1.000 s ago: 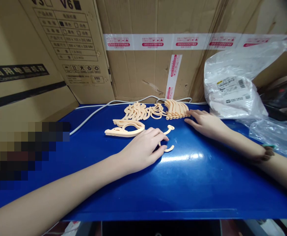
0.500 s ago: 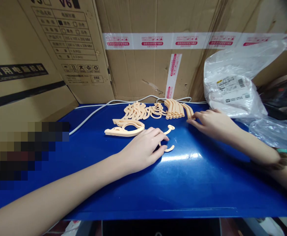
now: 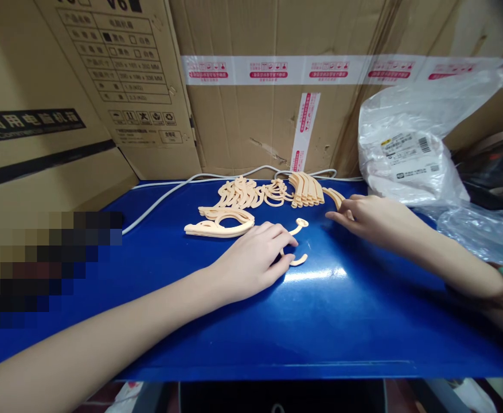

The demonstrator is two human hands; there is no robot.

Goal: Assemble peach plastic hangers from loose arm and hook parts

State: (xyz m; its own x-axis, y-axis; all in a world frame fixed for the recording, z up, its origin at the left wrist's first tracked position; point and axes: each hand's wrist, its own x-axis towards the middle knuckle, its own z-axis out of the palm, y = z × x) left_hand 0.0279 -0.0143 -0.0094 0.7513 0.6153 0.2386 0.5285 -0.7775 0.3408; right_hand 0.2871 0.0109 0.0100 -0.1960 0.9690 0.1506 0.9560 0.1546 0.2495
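At left, tall cardboard box [image 3: 122, 86] with printed text; to its right, white cable [image 3: 165, 201] across the blue table [image 3: 251, 338]. Next, folded pair of cream hanger-like parts [image 3: 217, 231], flat just beyond the left hand [image 3: 255, 255]; farther back, tangled heap of curved parts [image 3: 240, 194]. Left hand palm down, narrow gap between thumb and forefinger, over a hook piece [image 3: 296, 229], ends visible past the fingers; impossible to tell whether gripped or merely touched. Beyond, on the far side, cluster of hooks [image 3: 276, 189], with row of curved strips [image 3: 306, 189] just beside. Farther right, right hand [image 3: 361, 212] with fingers pinched on the near end of loose strips [image 3: 334, 197], just right of the row. At far right, clear plastic bag [image 3: 400, 126] with white label.
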